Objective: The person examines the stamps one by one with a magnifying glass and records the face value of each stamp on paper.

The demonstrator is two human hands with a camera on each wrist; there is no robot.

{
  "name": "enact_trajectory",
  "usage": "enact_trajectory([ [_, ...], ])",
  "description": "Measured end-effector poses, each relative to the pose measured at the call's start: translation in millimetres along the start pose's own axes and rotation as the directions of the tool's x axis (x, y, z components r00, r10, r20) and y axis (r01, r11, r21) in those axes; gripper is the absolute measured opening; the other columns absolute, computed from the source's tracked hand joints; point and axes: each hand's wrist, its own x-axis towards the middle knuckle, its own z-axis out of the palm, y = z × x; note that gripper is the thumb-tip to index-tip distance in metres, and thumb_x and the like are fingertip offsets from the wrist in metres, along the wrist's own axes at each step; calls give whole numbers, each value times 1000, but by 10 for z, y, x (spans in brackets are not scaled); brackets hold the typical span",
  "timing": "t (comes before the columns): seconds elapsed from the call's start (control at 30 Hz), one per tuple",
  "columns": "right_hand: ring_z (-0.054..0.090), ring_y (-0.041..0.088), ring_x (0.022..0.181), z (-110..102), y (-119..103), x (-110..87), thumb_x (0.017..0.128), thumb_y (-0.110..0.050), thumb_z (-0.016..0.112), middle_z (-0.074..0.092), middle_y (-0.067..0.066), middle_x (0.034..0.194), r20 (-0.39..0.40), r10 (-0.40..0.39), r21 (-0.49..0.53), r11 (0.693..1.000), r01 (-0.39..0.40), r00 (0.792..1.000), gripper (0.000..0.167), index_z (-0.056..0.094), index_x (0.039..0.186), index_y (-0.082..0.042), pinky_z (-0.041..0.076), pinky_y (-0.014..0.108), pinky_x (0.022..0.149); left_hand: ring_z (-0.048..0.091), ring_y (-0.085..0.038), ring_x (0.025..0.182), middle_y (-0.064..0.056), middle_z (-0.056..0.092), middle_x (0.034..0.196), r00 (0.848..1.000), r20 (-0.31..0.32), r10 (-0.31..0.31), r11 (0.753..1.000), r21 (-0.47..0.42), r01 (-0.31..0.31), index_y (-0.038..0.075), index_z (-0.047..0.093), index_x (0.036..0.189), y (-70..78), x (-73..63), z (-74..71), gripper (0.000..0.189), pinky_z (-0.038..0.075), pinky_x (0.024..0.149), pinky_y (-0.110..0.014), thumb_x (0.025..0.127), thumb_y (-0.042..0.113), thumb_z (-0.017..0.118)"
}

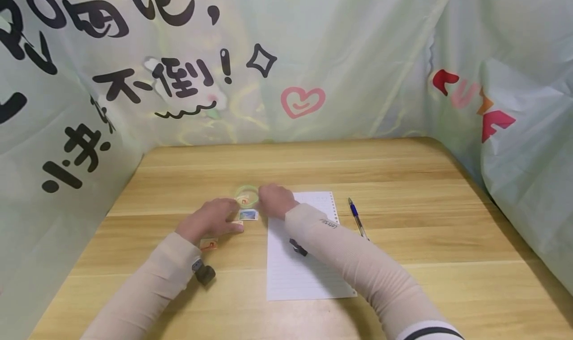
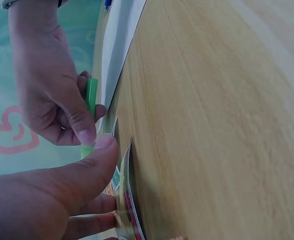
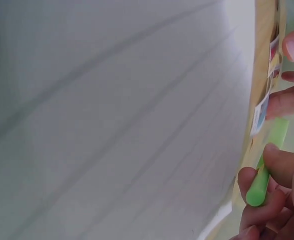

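My right hand (image 1: 276, 200) pinches the green handle (image 3: 257, 187) of a magnifying glass (image 1: 247, 192) between thumb and fingers. Its round lens, rimmed in pale green, hovers above a small orange stamp that shows through it. Just below the lens lies a blue stamp (image 1: 248, 215) with a white border. My left hand (image 1: 210, 219) rests beside the stamps with fingers extended, partly covering one at its thumb. Another orange stamp (image 1: 208, 244) lies near the left wrist. In the left wrist view, a stamp with a raised edge (image 2: 129, 200) stands by the fingertips.
A lined sheet of paper (image 1: 297, 280) lies beneath the right forearm. To its right is a blue pen (image 1: 356, 218). The wooden table (image 1: 447, 230) is bordered by printed cloth (image 1: 358, 56) at the back and sides.
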Motion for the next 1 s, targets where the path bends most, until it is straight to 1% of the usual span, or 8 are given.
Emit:
enact_trajectory([
  [0.17, 54, 14, 58, -73, 40, -45, 93, -26, 65, 59, 0, 69, -10, -6, 36, 999, 6, 1000, 18, 65, 91, -9, 48, 27, 51, 50, -40, 120, -21, 55, 131, 1000, -5, -7, 1000, 3, 7, 1, 60, 119, 12, -19, 7, 50, 40, 100, -53, 88, 41, 69],
  [0.23, 54, 13, 57, -115, 58, -69, 94, -26, 64, 59, 0, 70, -8, -1, 33, 999, 2, 1000, 18, 65, 95, -7, 48, 27, 50, 56, -36, 107, -17, 61, 116, 1000, -6, -10, 1000, -5, 10, 2, 62, 113, 9, -20, 14, 46, 46, 91, -48, 88, 39, 69],
  [0.27, 54, 13, 57, -137, 68, -84, 94, -25, 64, 59, 0, 70, -6, 3, 40, 999, -3, 1000, 19, 65, 98, -7, 48, 26, 50, 57, -31, 96, -13, 61, 105, 1000, -9, -8, 1000, -9, 8, 4, 62, 103, 8, -17, 20, 39, 48, 83, -44, 88, 39, 70],
  [0.37, 54, 12, 57, -197, 110, -133, 95, -26, 64, 59, -1, 70, -7, 13, 34, 999, -13, 1000, 20, 65, 101, -6, 47, 26, 49, 45, -20, 71, -3, 48, 79, 1000, -17, -6, 1000, -16, 6, 12, 52, 81, 5, -11, 30, 32, 40, 62, -34, 87, 36, 72],
  [0.47, 54, 13, 58, -260, 163, -197, 95, -27, 64, 58, -1, 70, -17, 16, 33, 999, -15, 1000, 20, 64, 97, -7, 47, 26, 49, 43, -17, 69, 0, 45, 76, 999, -31, -5, 1000, -15, 5, 14, 50, 79, 0, -9, 38, 33, 38, 59, -31, 86, 36, 72],
  [0.73, 57, 14, 65, -420, 382, -433, 95, -27, 63, 61, -2, 78, -33, 43, 72, 997, -41, 999, 19, 63, 95, -8, 48, 27, 56, 42, -18, 70, 0, 43, 75, 999, -39, -24, 999, -41, 22, 11, 51, 82, -5, -4, 43, 34, 35, 59, -32, 86, 37, 72],
  [0.87, 52, 13, 61, -499, 524, -565, 96, -26, 62, 60, -1, 74, -38, 53, 89, 995, -50, 998, 19, 63, 89, -8, 44, 26, 52, 44, -19, 72, -1, 45, 77, 998, -38, -44, 998, -52, 42, 11, 53, 85, -5, 5, 46, 33, 37, 61, -34, 86, 38, 72],
  [1.0, 46, 12, 55, -578, 661, -692, 96, -24, 62, 55, 0, 65, -56, 61, 104, 993, -55, 997, 24, 59, 77, -9, 39, 25, 48, 56, -29, 95, -10, 59, 102, 998, -37, -59, 997, -55, 57, 3, 60, 106, 3, -9, 49, 43, 47, 79, -48, 87, 40, 71],
])
